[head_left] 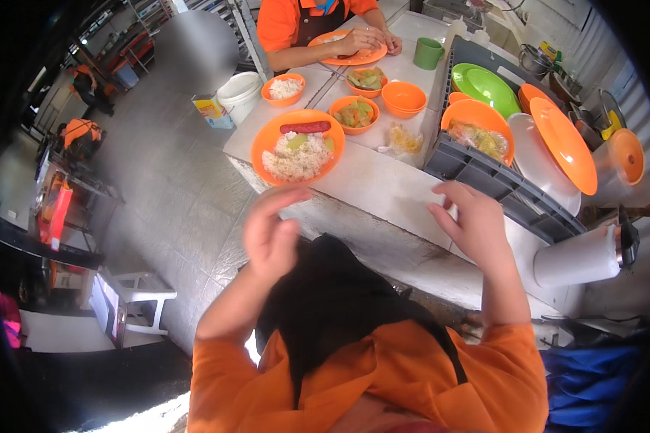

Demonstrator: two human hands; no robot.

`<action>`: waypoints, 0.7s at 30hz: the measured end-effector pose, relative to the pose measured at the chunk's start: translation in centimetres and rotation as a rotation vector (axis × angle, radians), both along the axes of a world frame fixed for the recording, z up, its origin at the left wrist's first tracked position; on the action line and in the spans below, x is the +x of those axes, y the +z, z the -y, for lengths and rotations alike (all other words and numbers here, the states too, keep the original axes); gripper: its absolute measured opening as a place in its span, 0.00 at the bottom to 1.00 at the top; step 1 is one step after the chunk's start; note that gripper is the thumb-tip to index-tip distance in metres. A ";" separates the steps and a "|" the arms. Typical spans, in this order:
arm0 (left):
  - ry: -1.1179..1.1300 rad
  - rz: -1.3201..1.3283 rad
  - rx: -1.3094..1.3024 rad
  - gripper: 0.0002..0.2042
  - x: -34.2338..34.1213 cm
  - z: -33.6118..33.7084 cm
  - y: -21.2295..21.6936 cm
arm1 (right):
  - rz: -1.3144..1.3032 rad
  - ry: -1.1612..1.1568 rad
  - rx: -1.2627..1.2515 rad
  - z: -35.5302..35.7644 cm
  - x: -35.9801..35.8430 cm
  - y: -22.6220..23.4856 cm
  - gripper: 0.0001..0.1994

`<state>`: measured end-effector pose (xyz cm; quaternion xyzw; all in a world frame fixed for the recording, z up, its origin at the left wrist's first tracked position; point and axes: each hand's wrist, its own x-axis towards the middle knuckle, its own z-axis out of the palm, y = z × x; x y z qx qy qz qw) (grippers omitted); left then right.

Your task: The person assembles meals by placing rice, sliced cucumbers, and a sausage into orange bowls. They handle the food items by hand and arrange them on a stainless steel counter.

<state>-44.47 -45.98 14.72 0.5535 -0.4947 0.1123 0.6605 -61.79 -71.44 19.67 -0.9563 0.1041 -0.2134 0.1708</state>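
Observation:
Over the front edge of the counter, my left hand (269, 234) is open, its fingers stretched out and slightly blurred. It is close to the near rim of an orange plate (261, 150), on which lie white rice (295, 163), a red sausage (305, 127) and some pale green pieces. My right hand (478, 225) is raised in front of the grey crate (484, 178), thumb and fingers apart. A small white patch shows between them; I cannot make out what it is. Nearby, a clear plastic bag with yellow contents (403, 138) lies on the counter.
Orange bowls hold rice (285, 88) and cut vegetables (357, 114); stacked orange bowls (404, 99) stand beside them. The crate carries green and orange plates (563, 144). A white jug (578, 258) is at right. Across the counter, a person's hands (368, 42) rest at another plate.

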 end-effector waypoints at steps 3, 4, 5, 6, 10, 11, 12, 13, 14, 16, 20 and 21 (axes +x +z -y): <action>0.370 -0.273 0.285 0.15 2.2 -7.8 -8.0 | 0.137 0.154 -0.132 -0.6 5.0 -0.4 0.08; 0.428 -0.384 0.431 0.17 3.3 -9.8 -11.2 | 0.108 0.140 -0.191 -0.9 6.9 -0.4 0.08; 0.498 -0.497 0.584 0.18 4.0 -12.0 -14.4 | 0.081 0.137 -0.239 -1.4 9.1 -0.6 0.08; 0.553 -0.433 0.816 0.20 4.6 -14.2 -17.7 | 0.120 0.160 -0.277 -1.8 11.4 -0.8 0.08; 0.646 -0.431 1.542 0.28 2.7 -20.0 -27.6 | 0.014 0.160 -0.391 -3.3 19.8 -2.7 0.08; 0.680 -0.440 1.575 0.29 1.1 -20.0 -28.0 | -0.009 0.172 -0.441 -3.9 21.0 -2.7 0.08; 0.712 -0.448 1.608 0.30 0.0 -19.8 -28.1 | -0.032 0.183 -0.490 -4.3 22.0 -2.7 0.08; 0.748 -0.482 1.633 0.29 -0.6 -19.7 -27.8 | -0.128 0.159 -0.530 -4.7 23.3 -2.8 0.09; 0.752 -0.488 1.603 0.29 -0.5 -20.2 -28.0 | -0.221 0.129 -0.570 -4.9 24.1 -2.7 0.10; 0.761 -0.507 1.549 0.29 -0.4 -21.4 -28.4 | -0.355 0.075 -0.624 -5.1 25.3 -2.6 0.12; 0.798 -0.490 1.447 0.25 0.0 -23.0 -29.1 | -0.388 0.046 -0.606 -5.1 25.3 -2.1 0.13; 0.814 -0.482 1.443 0.24 0.0 -23.3 -29.1 | -0.367 0.058 -0.583 -5.3 25.3 -2.1 0.14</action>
